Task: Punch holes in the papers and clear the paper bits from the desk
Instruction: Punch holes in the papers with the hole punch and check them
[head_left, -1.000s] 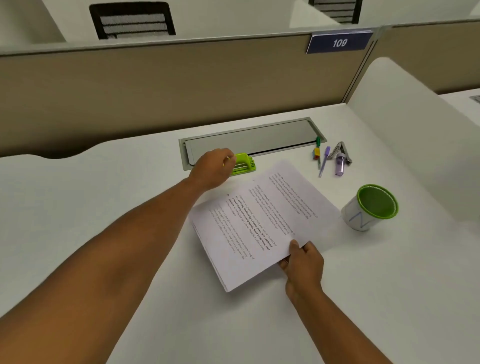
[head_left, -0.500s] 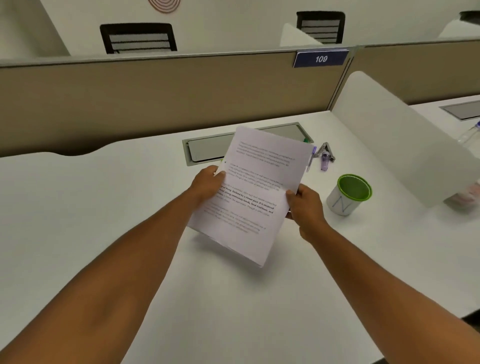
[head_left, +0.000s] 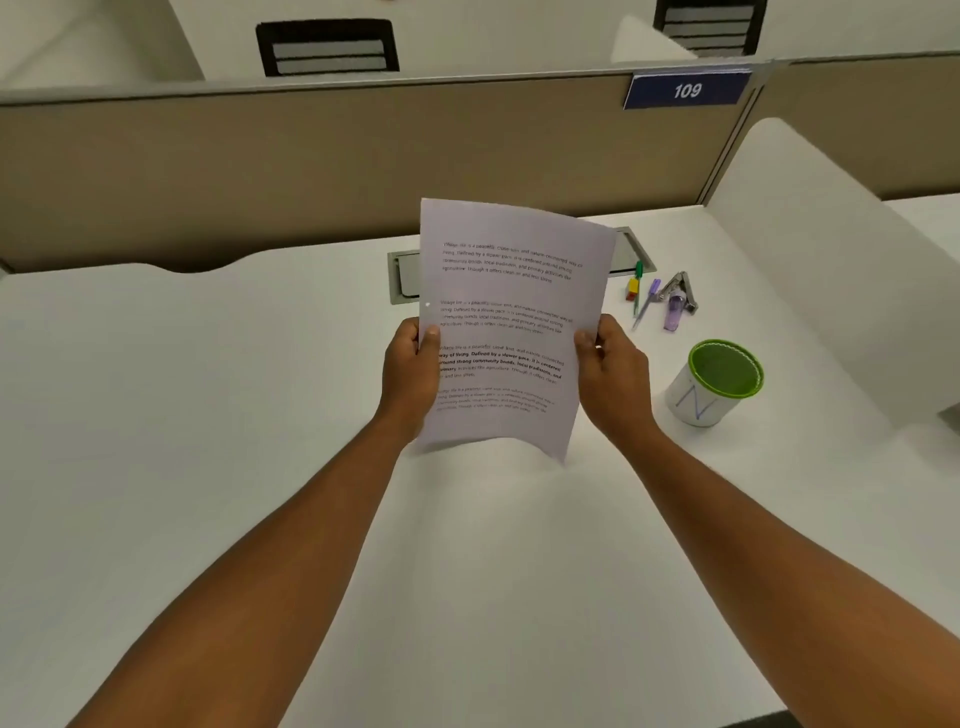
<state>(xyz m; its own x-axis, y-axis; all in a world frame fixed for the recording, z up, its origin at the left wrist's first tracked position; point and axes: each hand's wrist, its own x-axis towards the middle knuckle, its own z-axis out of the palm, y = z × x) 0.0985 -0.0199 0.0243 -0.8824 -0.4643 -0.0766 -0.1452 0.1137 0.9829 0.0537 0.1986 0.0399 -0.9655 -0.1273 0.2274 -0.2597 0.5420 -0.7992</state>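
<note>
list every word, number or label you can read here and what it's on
"109": white digits on the blue sign atop the partition.
"N": blue mark on the white cup with the green rim.
Papers, held by left hand and right hand: printed paragraphs, too blurred to quote reliably.

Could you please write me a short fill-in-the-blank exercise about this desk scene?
1. The papers are held upright by ____ hands, the left hand and the right hand.
2. The blue sign on the partition reads ____.
3. The white cup to the right of the right hand has a ____ rim.
4. A small punched ____ shows near the papers' left edge.

Missing words: two; 109; green; hole
</note>
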